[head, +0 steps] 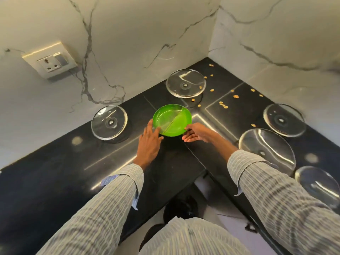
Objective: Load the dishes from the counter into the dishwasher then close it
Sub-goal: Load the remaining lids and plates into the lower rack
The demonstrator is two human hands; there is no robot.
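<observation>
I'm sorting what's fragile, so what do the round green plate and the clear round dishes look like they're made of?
Round green plate: probably plastic, translucent, bright, glossy. Clear round dishes, such as the one left of it: likely glass, see-through with sharp highlights, though clear plastic can't be ruled out.

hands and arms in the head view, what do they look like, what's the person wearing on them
Both hands, the left hand and the right hand, are bare: no gloves, and no rings or watch that I can make out. Both arms wear long loose sleeves of pale grey cloth with fine darker stripes, ending in unbuttoned cuffs that show a bluish lining at the wrist.
</observation>
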